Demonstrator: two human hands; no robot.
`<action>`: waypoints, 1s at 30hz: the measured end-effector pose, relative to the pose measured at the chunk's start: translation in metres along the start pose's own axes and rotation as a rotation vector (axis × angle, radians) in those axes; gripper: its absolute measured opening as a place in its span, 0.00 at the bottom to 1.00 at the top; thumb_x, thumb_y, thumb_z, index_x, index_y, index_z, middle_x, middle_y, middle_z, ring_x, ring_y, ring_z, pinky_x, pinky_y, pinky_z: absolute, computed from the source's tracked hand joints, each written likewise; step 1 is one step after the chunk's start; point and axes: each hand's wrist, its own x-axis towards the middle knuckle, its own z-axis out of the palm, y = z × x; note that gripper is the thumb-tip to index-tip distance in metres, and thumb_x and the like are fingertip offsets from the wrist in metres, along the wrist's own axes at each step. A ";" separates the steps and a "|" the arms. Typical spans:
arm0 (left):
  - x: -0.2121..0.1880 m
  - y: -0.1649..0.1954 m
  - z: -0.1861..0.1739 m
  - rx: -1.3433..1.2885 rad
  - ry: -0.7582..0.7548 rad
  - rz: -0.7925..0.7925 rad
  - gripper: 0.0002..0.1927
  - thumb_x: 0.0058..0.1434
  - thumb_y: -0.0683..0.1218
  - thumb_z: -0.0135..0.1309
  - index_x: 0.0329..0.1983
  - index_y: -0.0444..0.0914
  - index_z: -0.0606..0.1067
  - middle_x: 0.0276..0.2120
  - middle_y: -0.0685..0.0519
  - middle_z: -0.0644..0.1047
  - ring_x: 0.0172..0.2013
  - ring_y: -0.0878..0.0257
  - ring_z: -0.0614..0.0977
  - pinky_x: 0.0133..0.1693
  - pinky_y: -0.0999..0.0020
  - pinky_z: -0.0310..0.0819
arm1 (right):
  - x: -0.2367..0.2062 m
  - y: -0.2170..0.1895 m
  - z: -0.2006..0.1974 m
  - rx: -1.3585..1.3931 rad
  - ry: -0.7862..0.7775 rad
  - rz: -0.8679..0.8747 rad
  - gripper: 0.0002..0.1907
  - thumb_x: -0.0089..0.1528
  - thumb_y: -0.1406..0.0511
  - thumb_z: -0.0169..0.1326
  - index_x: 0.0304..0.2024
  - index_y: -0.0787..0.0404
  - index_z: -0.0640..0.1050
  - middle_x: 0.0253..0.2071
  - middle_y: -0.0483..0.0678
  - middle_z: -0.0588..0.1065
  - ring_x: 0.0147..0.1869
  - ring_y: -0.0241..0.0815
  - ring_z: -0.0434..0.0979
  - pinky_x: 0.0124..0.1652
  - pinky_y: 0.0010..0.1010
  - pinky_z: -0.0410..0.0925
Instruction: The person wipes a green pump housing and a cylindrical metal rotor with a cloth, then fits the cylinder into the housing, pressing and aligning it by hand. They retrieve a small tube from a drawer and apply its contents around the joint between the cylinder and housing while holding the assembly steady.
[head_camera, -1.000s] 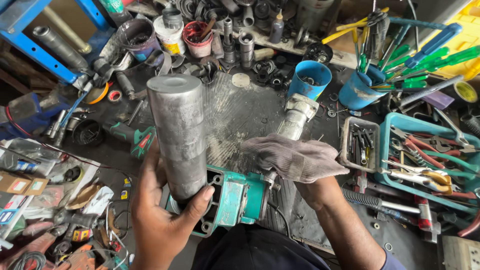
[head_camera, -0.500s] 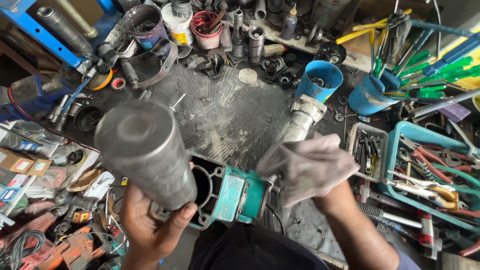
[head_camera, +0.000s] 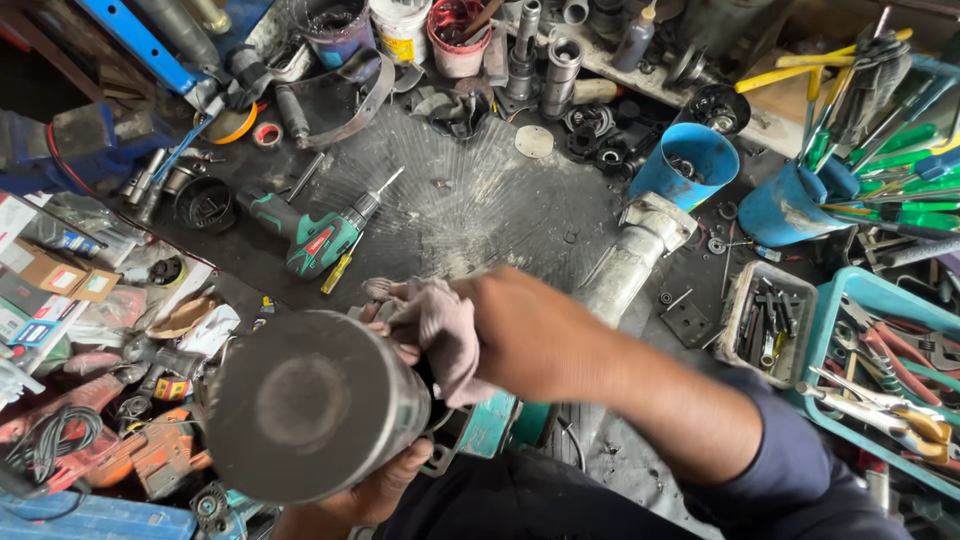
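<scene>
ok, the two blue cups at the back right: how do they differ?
The left blue cup stands clear on the bench and shows only small dark bits inside, as far as I can tell. The right blue cup is crammed with green- and yellow-handled tools that stick out and fan to the right. The left one's rim shows as a full circle; the right one's rim is mostly hidden by its tools. Both are the same blue and tapered.

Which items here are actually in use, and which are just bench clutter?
In use:
left hand
right hand
grey metal cylinder
grey rag
teal tool housing

Lying about:
green cordless drill
blue cups
screwdrivers
pliers tray
</scene>
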 end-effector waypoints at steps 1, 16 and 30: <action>0.002 0.000 0.000 -0.081 0.045 -0.016 0.35 0.61 0.52 0.63 0.66 0.32 0.65 0.58 0.44 0.75 0.63 0.49 0.74 0.72 0.48 0.60 | 0.007 -0.001 -0.002 -0.032 -0.078 0.054 0.14 0.51 0.62 0.62 0.40 0.55 0.83 0.26 0.57 0.79 0.31 0.50 0.85 0.31 0.40 0.72; 0.016 0.002 -0.004 -0.131 0.050 -0.035 0.33 0.60 0.49 0.62 0.66 0.34 0.65 0.54 0.39 0.76 0.61 0.52 0.76 0.70 0.50 0.66 | -0.066 0.027 0.038 -0.365 0.352 -0.563 0.26 0.52 0.69 0.57 0.55 0.66 0.80 0.72 0.58 0.64 0.73 0.64 0.70 0.66 0.50 0.69; 0.037 0.009 0.003 -0.415 0.076 -0.157 0.58 0.61 0.42 0.62 0.81 0.33 0.34 0.64 0.38 0.70 0.64 0.52 0.76 0.67 0.58 0.67 | -0.085 0.084 0.128 0.285 0.200 -0.841 0.10 0.71 0.63 0.52 0.40 0.64 0.78 0.42 0.53 0.80 0.47 0.47 0.85 0.45 0.37 0.76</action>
